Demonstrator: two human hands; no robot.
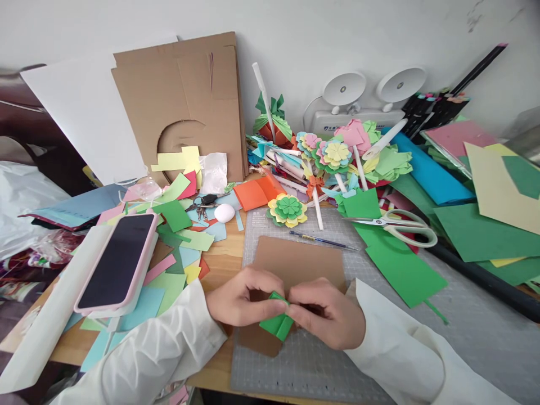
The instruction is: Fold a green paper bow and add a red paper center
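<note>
My left hand and my right hand meet low in the middle of the view, both pinched on a small folded green paper piece. The fingers of both hands are closed around its upper edge. Under the hands lies a brown card sheet on a grey cutting mat. Both arms wear white sleeves.
A phone in a pink case lies at left on a white box. Scissors, a pen and green paper sheets lie right of the card. Paper flowers, coloured scraps, keys and cardboard crowd the back.
</note>
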